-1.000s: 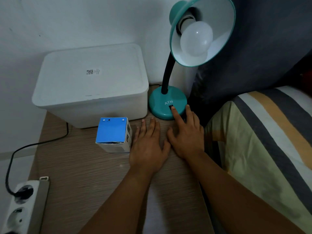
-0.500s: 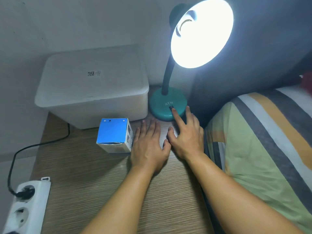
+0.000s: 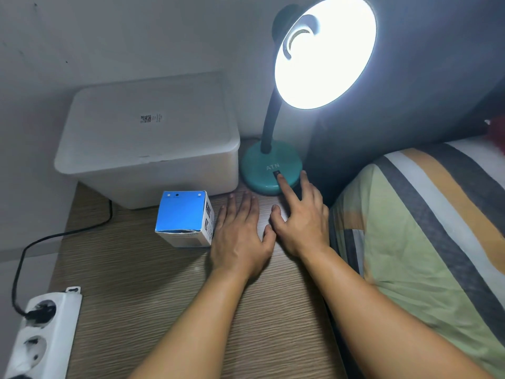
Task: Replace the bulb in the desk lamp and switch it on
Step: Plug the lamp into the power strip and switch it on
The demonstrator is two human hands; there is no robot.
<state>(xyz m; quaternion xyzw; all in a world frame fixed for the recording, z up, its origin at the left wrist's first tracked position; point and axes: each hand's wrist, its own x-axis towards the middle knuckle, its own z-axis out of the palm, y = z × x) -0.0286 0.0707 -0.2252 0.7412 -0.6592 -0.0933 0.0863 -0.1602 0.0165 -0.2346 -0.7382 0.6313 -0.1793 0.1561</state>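
While left hand (image 3: pixel 240 239) lies flat, palm down, fingers straight on wooden tabletop (image 3: pixel 131 283), holding nothing, right hand (image 3: pixel 300 222) points index fingertip (image 3: pixel 279 177) onto black switch on teal lamp base (image 3: pixel 257 168); other fingers loose, nothing gripped. Desk lamp lit, shade (image 3: pixel 325 50) glaring white, bulb lost in glare. Blue-topped bulb box (image 3: pixel 183 214) just beside left hand, near white lidded bin (image 3: pixel 147 143). Black cord (image 3: pixel 62 233) runs to power strip (image 3: pixel 41 332). Striped bedding (image 3: pixel 426 228) right.
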